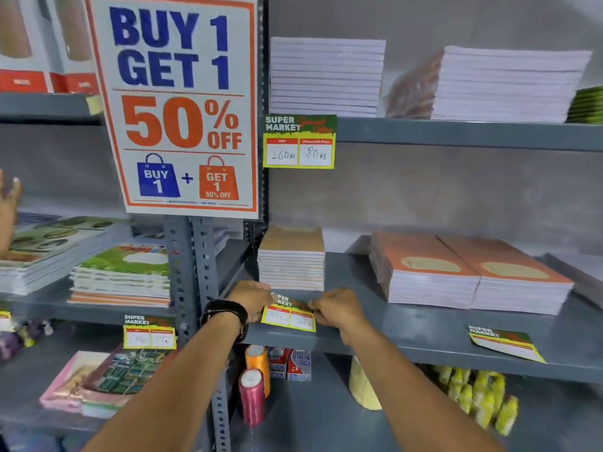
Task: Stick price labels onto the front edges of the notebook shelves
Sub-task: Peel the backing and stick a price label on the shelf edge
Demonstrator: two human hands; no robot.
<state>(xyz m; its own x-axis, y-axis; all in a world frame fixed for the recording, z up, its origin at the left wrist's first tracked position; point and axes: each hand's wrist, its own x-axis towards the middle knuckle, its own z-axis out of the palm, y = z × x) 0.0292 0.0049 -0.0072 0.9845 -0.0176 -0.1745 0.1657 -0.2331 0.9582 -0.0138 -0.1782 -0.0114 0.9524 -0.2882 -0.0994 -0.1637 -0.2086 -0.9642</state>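
At middle shelf edge (375, 345), both hands (251, 296) (337, 309) pinching price label (288, 316); uneven pressing risks crooked, creased stick.

Left hand (253, 296) and right hand (337, 308) hold a price label (288, 316) against the shelf edge (424, 349).

Four price labels (299, 141), one poster (177, 102), two thread spools (252, 396).

Price label (288, 316), yellow border, green SUPER MARKET header, two white price boxes, pinched at both side edges, tilted slightly, against front edge of middle shelf (424, 350). Second label (299, 141) stuck flat on upper shelf edge (456, 133), reads 160 and 80. Third (149, 332) on left shelf edge. Fourth (504, 342) lies loose on middle shelf, right.
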